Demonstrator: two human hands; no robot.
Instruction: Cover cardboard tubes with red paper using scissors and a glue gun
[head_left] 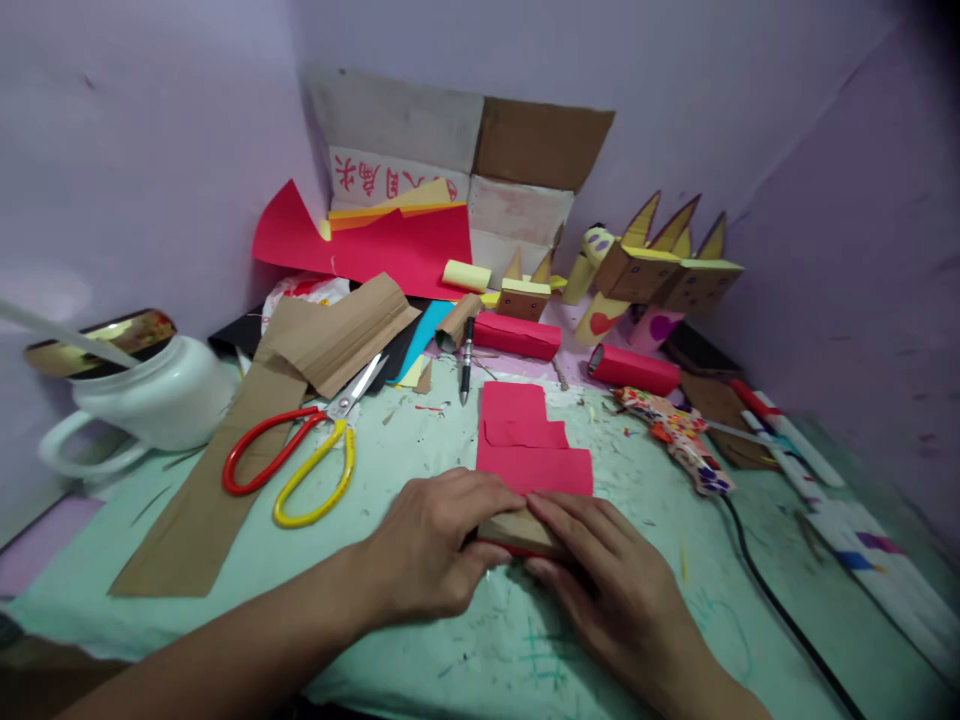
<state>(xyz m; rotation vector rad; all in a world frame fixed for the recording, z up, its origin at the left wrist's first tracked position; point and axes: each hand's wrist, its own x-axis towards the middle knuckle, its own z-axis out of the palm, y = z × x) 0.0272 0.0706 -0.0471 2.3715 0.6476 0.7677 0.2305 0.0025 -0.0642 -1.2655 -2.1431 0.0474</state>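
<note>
Cardboard tube [517, 530] mostly bare, two red tubes [517, 337] behind look covered
We see left hand [450, 535], right hand [607, 565] pinching it at red paper's [532, 470] near end, most paper flat on table [405, 450]

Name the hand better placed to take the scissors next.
Probably the left hand: the scissors lie on that side, nearer to it than to the right hand. Both hold the brown piece between them, so the left would likely need to let go first.
</note>
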